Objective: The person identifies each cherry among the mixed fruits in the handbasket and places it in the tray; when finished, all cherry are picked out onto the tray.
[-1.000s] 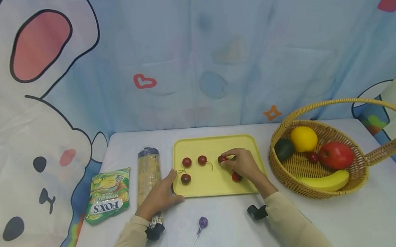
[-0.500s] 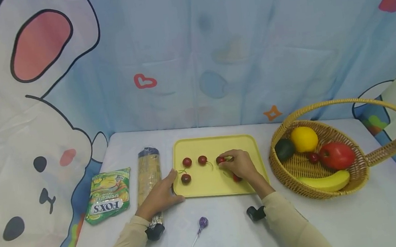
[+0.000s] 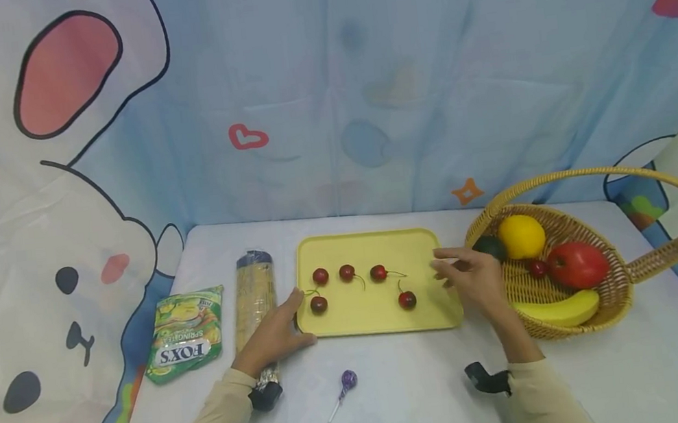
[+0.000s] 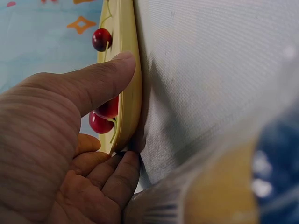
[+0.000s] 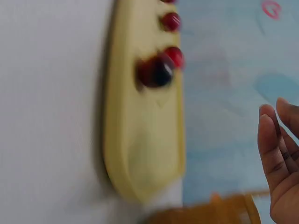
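My left hand (image 3: 274, 334) holds the left front corner of a yellow tray (image 3: 356, 316); in the left wrist view the thumb (image 4: 100, 81) lies along the rim and the fingers bend at the corner. Several dark red cherries with stems lie apart on the tray, among them a cherry (image 3: 378, 273) right of centre and another cherry (image 3: 407, 299) nearer the front. Past the tray's right edge, my right hand (image 3: 476, 280) hovers between tray and basket, fingers loosely bent with nothing in them. The right wrist view shows its thumb and fingertips close together.
At right stands a wicker basket (image 3: 617, 292) with a tall handle, containing a lemon (image 3: 521, 237), a red apple (image 3: 577, 265), a banana (image 3: 557, 311) and other fruit. A clear-wrapped roll pack (image 3: 255, 286) and green soup packet (image 3: 184, 331) lie left. A purple lollipop (image 3: 348, 380) lies in front.
My right hand let go of the cherry right of centre and moved right, off the tray towards the basket. That cherry now lies with its stem showing. The left hand stayed put.
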The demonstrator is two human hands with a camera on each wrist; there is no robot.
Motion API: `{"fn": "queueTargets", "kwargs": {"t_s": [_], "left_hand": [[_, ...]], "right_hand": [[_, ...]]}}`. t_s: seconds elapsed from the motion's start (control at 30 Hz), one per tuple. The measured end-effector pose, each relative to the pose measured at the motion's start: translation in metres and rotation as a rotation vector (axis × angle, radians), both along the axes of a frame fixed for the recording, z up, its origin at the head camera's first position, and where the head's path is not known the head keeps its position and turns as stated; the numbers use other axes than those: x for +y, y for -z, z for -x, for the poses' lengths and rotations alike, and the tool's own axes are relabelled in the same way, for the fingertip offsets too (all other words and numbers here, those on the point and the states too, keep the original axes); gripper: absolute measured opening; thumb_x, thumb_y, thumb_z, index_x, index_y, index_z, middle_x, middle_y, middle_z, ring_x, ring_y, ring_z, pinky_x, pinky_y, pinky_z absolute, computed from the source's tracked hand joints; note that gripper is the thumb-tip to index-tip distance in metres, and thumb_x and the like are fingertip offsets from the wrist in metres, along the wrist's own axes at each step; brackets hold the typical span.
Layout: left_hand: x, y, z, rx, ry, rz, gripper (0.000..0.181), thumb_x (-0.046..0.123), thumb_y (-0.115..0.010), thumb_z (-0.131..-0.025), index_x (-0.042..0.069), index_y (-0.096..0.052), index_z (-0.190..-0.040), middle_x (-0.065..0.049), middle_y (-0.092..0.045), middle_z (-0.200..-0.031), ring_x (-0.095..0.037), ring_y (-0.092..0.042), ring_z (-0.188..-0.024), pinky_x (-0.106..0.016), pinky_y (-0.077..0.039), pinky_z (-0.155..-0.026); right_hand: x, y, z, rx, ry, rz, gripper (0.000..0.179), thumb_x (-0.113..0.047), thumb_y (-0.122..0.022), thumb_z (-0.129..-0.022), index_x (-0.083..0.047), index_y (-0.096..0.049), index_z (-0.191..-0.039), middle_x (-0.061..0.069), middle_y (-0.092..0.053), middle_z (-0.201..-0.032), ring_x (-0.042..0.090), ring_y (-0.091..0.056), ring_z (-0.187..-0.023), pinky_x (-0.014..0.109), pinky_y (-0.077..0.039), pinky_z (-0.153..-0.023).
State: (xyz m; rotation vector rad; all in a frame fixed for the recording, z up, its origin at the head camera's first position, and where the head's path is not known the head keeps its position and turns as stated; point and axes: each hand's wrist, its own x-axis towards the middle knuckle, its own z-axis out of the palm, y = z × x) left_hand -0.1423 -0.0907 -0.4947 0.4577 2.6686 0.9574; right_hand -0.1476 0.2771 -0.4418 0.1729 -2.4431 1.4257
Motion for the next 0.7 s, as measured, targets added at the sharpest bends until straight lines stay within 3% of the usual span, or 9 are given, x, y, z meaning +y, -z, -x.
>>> {"fn": "queueTargets", "kwargs": {"t_s": [0.07,0.13,0.2,0.27,0.4,0.5,0.57,0.7], "left_hand": [[0.0,-0.001,0.001,0.002,-0.002,0.004,0.096,0.028,-0.084,-0.079,0.0,-0.031,-0.154,-0.017,-0.025,-0.162,-0.033,-0.031,-0.147,-0.044,-0.03,-0.121],[-0.001,-0.002,0.001,0.006,-0.005,0.005,0.096,0.028,-0.084,-0.079,0.0,-0.03,-0.153,-0.017,-0.025,-0.161,-0.033,-0.031,-0.147,-0.045,-0.03,-0.121],[-0.002,-0.004,0.001,0.009,-0.01,0.004,0.096,0.028,-0.084,-0.079,-0.001,-0.031,-0.153,-0.017,-0.025,-0.161,-0.034,-0.032,-0.147,-0.045,-0.03,-0.121],[-0.003,-0.005,0.001,0.009,-0.012,0.005,0.096,0.028,-0.084,-0.079,0.0,-0.031,-0.153,-0.017,-0.025,-0.161,-0.034,-0.032,-0.147,-0.045,-0.029,-0.121],[-0.003,-0.004,0.001,0.006,-0.004,-0.003,0.095,0.028,-0.084,-0.079,-0.001,-0.031,-0.153,-0.017,-0.025,-0.161,-0.034,-0.031,-0.147,-0.045,-0.029,-0.121],[-0.002,-0.002,0.0,0.0,0.0,-0.011,0.096,0.028,-0.084,-0.079,-0.001,-0.031,-0.153,-0.017,-0.024,-0.161,-0.034,-0.032,-0.147,-0.045,-0.029,-0.121],[-0.002,-0.001,0.0,-0.003,0.003,-0.01,0.096,0.028,-0.084,-0.079,0.0,-0.031,-0.153,-0.017,-0.024,-0.161,-0.033,-0.031,-0.147,-0.045,-0.029,-0.121],[0.0,0.0,0.0,-0.001,0.007,-0.012,0.096,0.029,-0.084,-0.079,0.0,-0.03,-0.154,-0.017,-0.024,-0.161,-0.033,-0.032,-0.147,-0.045,-0.029,-0.121]], "right_hand": [[0.025,-0.008,-0.01,-0.01,0.101,0.009,0.025,-0.004,-0.073,-0.089,0.008,-0.072,-0.11,0.02,-0.074,-0.092,0.001,-0.067,-0.06,0.022,-0.059,-0.052],[0.052,-0.006,-0.014,-0.082,0.223,-0.039,0.031,-0.016,-0.073,-0.091,0.004,-0.071,-0.115,0.015,-0.075,-0.096,0.001,-0.068,-0.065,0.016,-0.057,-0.055],[0.076,-0.005,-0.018,-0.202,0.319,-0.131,0.042,-0.03,-0.07,-0.094,-0.001,-0.069,-0.124,0.015,-0.074,-0.106,0.007,-0.068,-0.079,0.014,-0.054,-0.063],[0.095,-0.001,-0.018,-0.31,0.363,-0.203,0.048,-0.035,-0.065,-0.096,-0.002,-0.064,-0.131,0.02,-0.07,-0.118,0.02,-0.068,-0.095,0.019,-0.054,-0.071],[0.119,0.008,-0.013,-0.483,0.355,-0.235,0.054,-0.036,-0.06,-0.098,0.001,-0.057,-0.137,0.027,-0.061,-0.131,0.042,-0.055,-0.115,0.042,-0.051,-0.083],[0.128,0.009,-0.009,-0.529,0.339,-0.242,0.053,-0.033,-0.061,-0.098,0.004,-0.057,-0.135,0.029,-0.062,-0.128,0.044,-0.053,-0.115,0.054,-0.047,-0.089],[0.132,0.008,-0.008,-0.54,0.333,-0.269,0.05,-0.029,-0.062,-0.096,0.006,-0.059,-0.131,0.026,-0.067,-0.119,0.04,-0.059,-0.107,0.05,-0.05,-0.085],[0.136,0.008,-0.006,-0.567,0.32,-0.289,0.044,-0.021,-0.064,-0.094,0.008,-0.061,-0.127,0.017,-0.076,-0.096,0.02,-0.071,-0.08,0.028,-0.055,-0.066]]}}
